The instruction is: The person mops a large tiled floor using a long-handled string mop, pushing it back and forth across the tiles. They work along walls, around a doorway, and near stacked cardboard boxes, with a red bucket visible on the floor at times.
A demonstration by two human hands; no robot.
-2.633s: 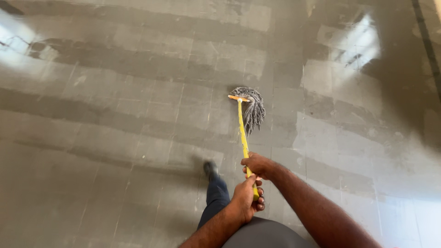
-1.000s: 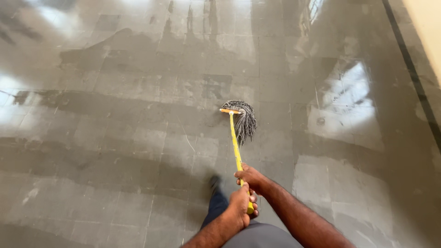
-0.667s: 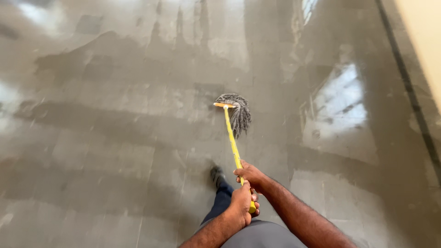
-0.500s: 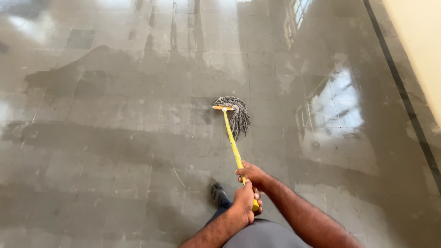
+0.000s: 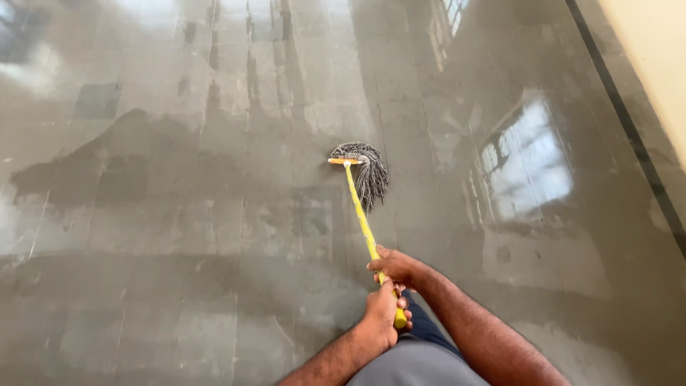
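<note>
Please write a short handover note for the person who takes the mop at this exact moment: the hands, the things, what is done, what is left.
Right hand: closed on the yellow mop handle, further down the handle.
Left hand: closed on the handle's near end.
Mop head: grey strings, resting on the floor ahead.
Floor: grey tiles, shiny and streaked over most of the view, so it looks already wet.
Left: duller strip beside the pale wall; cannot tell if mopped.

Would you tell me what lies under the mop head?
The grey mop head rests on the wet, glossy grey floor. The patch directly beneath its strands is covered.
</note>
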